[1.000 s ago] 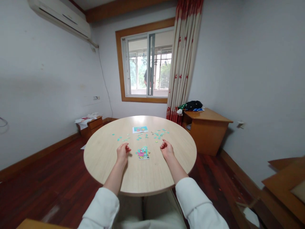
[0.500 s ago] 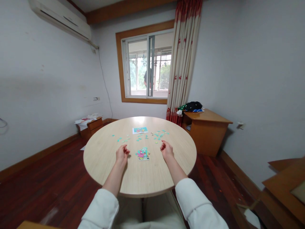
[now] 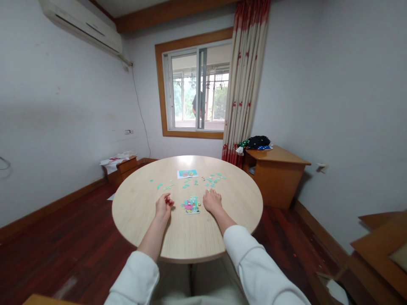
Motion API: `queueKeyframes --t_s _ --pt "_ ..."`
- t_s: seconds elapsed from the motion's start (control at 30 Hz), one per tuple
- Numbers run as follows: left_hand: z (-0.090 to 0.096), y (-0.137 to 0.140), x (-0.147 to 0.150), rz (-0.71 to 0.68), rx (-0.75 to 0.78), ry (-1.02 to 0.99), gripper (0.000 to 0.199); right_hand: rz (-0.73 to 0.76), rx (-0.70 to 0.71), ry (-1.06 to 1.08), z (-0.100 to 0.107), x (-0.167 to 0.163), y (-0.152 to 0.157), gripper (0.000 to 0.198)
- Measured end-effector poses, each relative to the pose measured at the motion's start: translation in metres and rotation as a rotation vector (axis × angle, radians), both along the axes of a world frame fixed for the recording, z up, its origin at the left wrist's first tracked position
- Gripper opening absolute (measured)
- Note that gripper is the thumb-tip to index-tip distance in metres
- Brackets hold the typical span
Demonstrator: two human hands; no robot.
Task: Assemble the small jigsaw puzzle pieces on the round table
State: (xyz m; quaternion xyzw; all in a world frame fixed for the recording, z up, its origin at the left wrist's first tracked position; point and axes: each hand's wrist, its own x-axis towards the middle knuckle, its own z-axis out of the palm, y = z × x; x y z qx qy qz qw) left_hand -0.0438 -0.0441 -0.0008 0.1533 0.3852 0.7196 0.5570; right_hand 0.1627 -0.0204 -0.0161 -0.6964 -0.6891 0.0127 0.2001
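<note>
A partly joined jigsaw puzzle [image 3: 191,206], pink and turquoise, lies flat on the round table between my hands. Left of it, my left hand [image 3: 164,206] rests on the table with its fingers loosely curled and apart; nothing shows in it. My right hand [image 3: 213,201] is palm down at the puzzle's upper right, fingers spread and pointing away from me. Its fingertips reach a small puzzle piece [image 3: 209,191], partly hidden by them; I see no grip on it. Loose turquoise puzzle pieces [image 3: 217,180] are scattered beyond both hands.
Behind the loose pieces lies a picture sheet [image 3: 187,174] with a similar design. The round table [image 3: 136,212] has a light wood top. A wooden desk [image 3: 280,169] with a pile of clothes [image 3: 258,142] stands at the back right, and a low cabinet [image 3: 126,165] at the back left.
My right hand has moved left, turning palm down, and its fingers have spread from a curl over the piece. My left hand stays in place.
</note>
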Motion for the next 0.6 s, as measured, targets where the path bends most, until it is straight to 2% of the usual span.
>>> queueKeyframes --t_s 0.13,0.3,0.43,0.6 --pt "0.001 -0.001 0.001 0.003 0.005 0.002 0.011 0.068 0.030 0.042 0.001 0.003 0.000 0.031" --pt "0.002 -0.001 0.001 0.008 0.004 0.009 0.011 0.071 0.084 0.106 0.002 0.008 0.000 0.022" --pt "0.002 -0.001 0.000 0.006 0.003 0.017 0.012 -0.009 0.115 0.114 0.001 0.010 0.000 0.025" --pt "0.001 -0.001 0.000 0.004 -0.001 0.013 0.012 -0.093 0.072 0.111 0.001 0.011 0.000 0.024"
